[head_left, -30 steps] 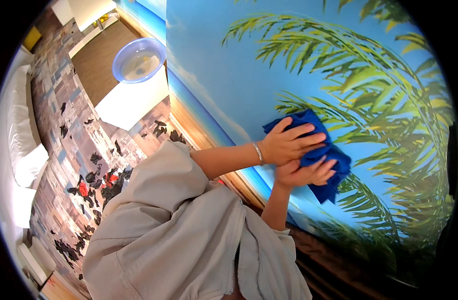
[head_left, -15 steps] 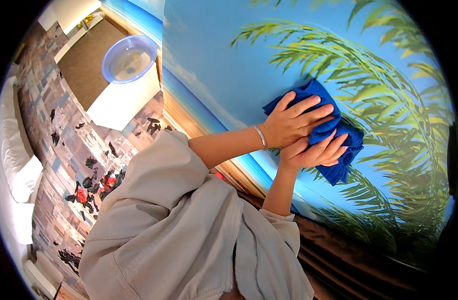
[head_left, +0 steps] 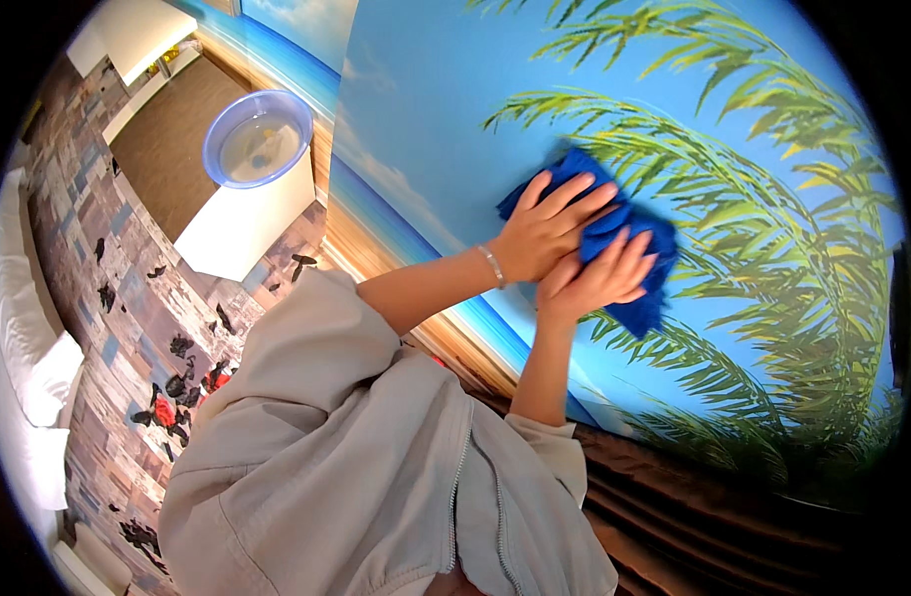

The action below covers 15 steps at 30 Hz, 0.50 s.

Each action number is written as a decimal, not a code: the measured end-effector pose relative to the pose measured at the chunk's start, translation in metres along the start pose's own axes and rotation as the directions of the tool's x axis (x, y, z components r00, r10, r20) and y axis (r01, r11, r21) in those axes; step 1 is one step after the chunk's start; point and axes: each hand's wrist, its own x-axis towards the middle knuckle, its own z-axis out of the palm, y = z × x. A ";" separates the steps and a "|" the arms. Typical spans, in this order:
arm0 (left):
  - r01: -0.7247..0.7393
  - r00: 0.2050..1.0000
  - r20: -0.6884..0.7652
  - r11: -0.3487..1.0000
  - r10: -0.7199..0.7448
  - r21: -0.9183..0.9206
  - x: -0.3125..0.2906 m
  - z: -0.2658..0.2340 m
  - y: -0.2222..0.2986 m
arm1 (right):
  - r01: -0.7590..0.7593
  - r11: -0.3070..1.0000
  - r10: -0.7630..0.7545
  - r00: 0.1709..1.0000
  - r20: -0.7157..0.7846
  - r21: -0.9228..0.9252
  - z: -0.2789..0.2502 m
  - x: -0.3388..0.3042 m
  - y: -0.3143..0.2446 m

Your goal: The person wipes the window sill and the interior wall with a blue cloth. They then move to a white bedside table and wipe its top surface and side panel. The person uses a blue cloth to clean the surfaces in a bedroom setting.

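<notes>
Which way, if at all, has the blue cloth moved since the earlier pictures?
Yes: the blue cloth has moved up and slightly left, nearer the left tip of the long painted frond.

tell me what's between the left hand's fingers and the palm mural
The blue cloth; the head view shows it under the left hand's fingers, over the palm mural.

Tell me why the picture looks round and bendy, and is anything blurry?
In the head view, fisheye makes the black corners and bends edges near the rim; in the head view, the cloth has soft, blurry edges, while the painted leaves look sharper.
</notes>
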 end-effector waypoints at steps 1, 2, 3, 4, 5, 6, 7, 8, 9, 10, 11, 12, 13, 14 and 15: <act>0.030 0.996 -0.078 0.999 -0.034 -0.044 0.016 -0.003 0.005 | 0.009 1.000 -0.010 1.000 -0.019 -0.029 -0.003 0.016 -0.003; 0.056 0.986 -0.154 0.994 -0.070 -0.088 0.024 -0.002 0.008 | 0.017 0.998 -0.019 0.999 -0.037 -0.057 -0.004 0.023 -0.003; 0.028 0.985 -0.171 0.998 -0.037 -0.052 0.024 0.001 0.009 | 0.027 0.996 -0.033 0.997 -0.066 -0.082 -0.001 0.020 0.001; 0.002 0.989 -0.146 1.000 -0.004 -0.013 0.020 0.001 0.007 | 0.009 0.996 -0.015 0.998 -0.065 -0.089 0.003 0.012 0.001; -0.025 0.990 -0.135 0.999 0.028 0.030 0.014 0.005 0.002 | -0.008 0.995 0.002 0.998 -0.064 -0.095 0.006 0.003 0.002; -0.048 0.992 -0.112 0.996 0.056 0.076 0.001 0.009 -0.003 | -0.031 0.995 0.025 0.998 -0.055 -0.096 0.011 -0.010 0.001; -0.031 0.997 -0.068 0.998 0.035 0.053 -0.017 0.012 -0.006 | -0.038 0.996 0.037 0.999 -0.013 -0.083 0.015 -0.023 -0.003; -0.019 0.999 -0.037 0.999 0.020 0.028 -0.036 0.019 -0.010 | -0.037 0.996 0.040 0.999 0.031 -0.084 0.022 -0.043 -0.003; 0.008 1.000 -0.028 1.000 -0.008 -0.017 -0.064 0.031 -0.019 | 0.004 1.000 -0.004 0.999 0.036 0.001 0.033 -0.061 -0.007; 0.039 0.998 -0.038 0.991 -0.044 -0.125 -0.085 0.033 -0.027 | 0.051 0.999 -0.051 0.995 0.081 -0.005 0.045 -0.086 -0.005; 0.064 0.996 -0.046 0.969 -0.077 -0.240 -0.101 0.034 -0.033 | 0.086 0.996 -0.081 0.986 0.149 -0.029 0.051 -0.106 -0.006; 0.090 0.992 -0.051 0.937 -0.113 -0.336 -0.099 0.027 -0.041 | 0.144 0.987 -0.130 0.978 0.161 -0.074 0.055 -0.101 -0.014; 0.077 0.995 -0.032 0.954 -0.090 -0.288 -0.092 0.027 -0.046 | 0.115 0.990 -0.104 0.985 0.134 -0.077 0.053 -0.094 -0.016; 0.063 0.998 -0.013 0.968 -0.068 -0.241 -0.082 0.028 -0.050 | 0.087 0.993 -0.078 0.991 0.107 -0.080 0.050 -0.085 -0.017; 0.051 0.999 0.020 0.979 -0.048 -0.198 -0.066 0.018 -0.051 | 0.080 0.995 -0.076 0.995 0.068 -0.065 0.048 -0.060 -0.019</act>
